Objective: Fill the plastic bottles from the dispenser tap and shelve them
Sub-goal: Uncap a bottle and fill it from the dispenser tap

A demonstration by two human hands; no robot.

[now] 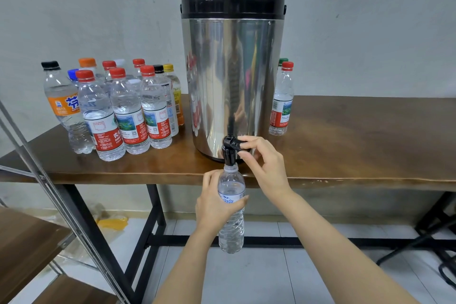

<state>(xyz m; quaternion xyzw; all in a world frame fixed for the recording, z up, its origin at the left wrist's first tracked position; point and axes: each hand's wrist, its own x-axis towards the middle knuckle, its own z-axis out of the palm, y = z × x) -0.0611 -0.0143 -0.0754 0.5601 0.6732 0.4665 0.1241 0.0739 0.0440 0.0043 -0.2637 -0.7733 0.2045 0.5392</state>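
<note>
A brown wooden table (357,136) on black legs is seen against a grey wall. A steel dispenser (232,81) with a black lid is stood at the table's front edge. A wooden shelf (29,242) on a metal frame is seen at the lower left. A group of capped bottles (128,111) is gathered on the table left of the dispenser, and a red-capped bottle (282,101) is stood to its right. An uncapped clear bottle (231,229) is held upright in front of the table edge, its mouth just under the black tap (230,149). It is gripped around its label by the left hand (214,202). The tap lever is pinched by the thumb and fingers of the right hand (266,163).
</note>
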